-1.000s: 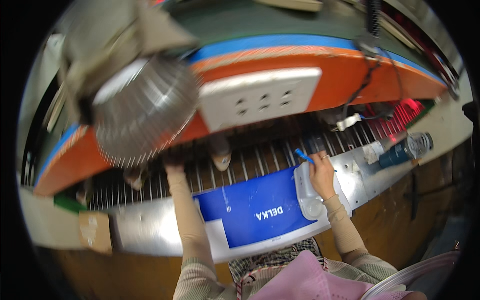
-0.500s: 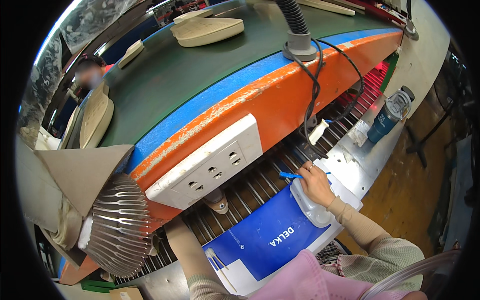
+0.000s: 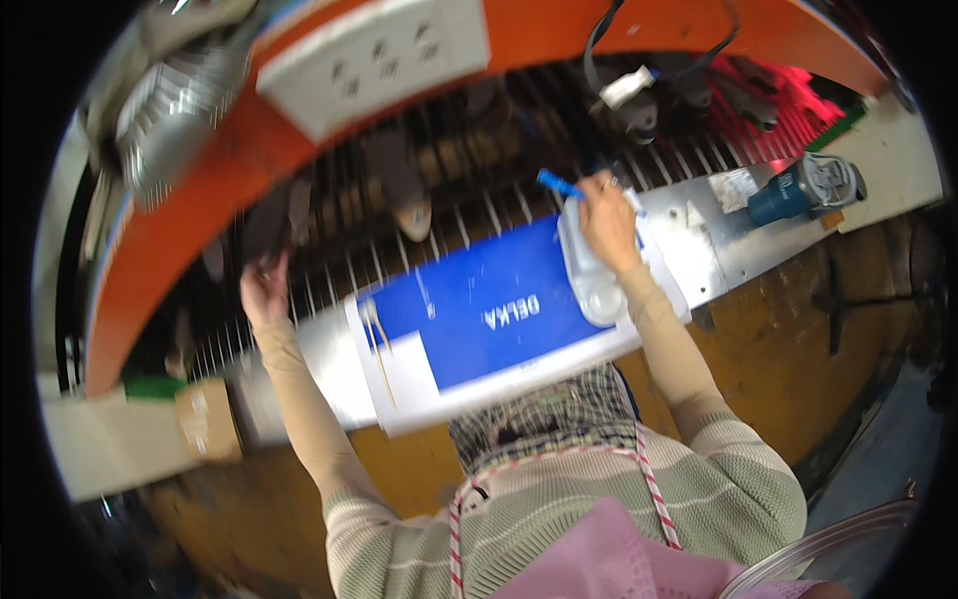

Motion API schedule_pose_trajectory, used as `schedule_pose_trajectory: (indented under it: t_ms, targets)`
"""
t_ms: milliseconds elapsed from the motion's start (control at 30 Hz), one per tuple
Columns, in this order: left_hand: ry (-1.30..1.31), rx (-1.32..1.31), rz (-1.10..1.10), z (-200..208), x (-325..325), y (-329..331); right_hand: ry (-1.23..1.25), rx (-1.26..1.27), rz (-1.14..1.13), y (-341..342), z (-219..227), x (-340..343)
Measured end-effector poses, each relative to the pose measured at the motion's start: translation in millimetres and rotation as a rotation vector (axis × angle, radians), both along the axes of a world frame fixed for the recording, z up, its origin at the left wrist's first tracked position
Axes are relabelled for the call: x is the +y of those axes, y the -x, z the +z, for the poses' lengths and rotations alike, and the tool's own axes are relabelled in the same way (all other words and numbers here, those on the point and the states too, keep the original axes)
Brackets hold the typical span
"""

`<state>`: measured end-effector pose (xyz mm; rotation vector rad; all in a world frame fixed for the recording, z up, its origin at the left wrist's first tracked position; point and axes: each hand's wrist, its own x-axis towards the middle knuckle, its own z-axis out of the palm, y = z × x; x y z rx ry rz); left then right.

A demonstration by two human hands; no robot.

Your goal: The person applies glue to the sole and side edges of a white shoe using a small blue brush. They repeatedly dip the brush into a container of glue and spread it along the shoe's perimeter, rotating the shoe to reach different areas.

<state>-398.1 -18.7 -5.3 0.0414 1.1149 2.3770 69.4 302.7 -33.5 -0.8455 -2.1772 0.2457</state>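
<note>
My left hand [image 3: 266, 295] reaches to the rack at the left. Its fingers close around the near end of a dark grey shoe [image 3: 267, 225], partly blurred. My right hand [image 3: 606, 222] grips a slim blue tool [image 3: 559, 183] with a thicker end; its exact kind is unclear. Under that hand lies a translucent white plastic container [image 3: 602, 299], on the right part of a blue-and-white board [image 3: 469, 344]. Several thin wooden sticks with pale tips, perhaps cotton swabs [image 3: 374, 324], lie at the board's left end.
More shoes, one with a beige toe [image 3: 411, 215], rest on the metal-bar rack [image 3: 464, 222]. An orange machine side [image 3: 559, 35] with a white socket panel [image 3: 374, 60] rises beyond. A blue tumbler [image 3: 783, 197] stands at the right, a cardboard box [image 3: 208, 419] at the left.
The view has tipped down toward the board and rack. My left hand, hidden before behind the machine's edge, now shows at a shoe. My right hand still holds the blue tool over the container.
</note>
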Motion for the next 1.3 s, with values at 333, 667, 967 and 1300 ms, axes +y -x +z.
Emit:
schedule_pose_trajectory:
  t_ms: [333, 667, 967, 1300]
  targets:
    - [0.363, 0.186, -0.007, 146, -168, -249, 0.203, 0.176, 0.263, 14, 48, -52]
    - [0.631, 0.066, -0.439, 123, -120, -316, 1.118, 0.121, 0.905, 21, 46, -197]
    - [0.699, 0.887, -0.393, 10, -63, -311, 1.375, 0.332, 0.818, 13, 34, -198]
    - [0.932, 1.021, -0.714, -17, -56, -282, 0.870, 0.155, 0.385, -30, 40, -132]
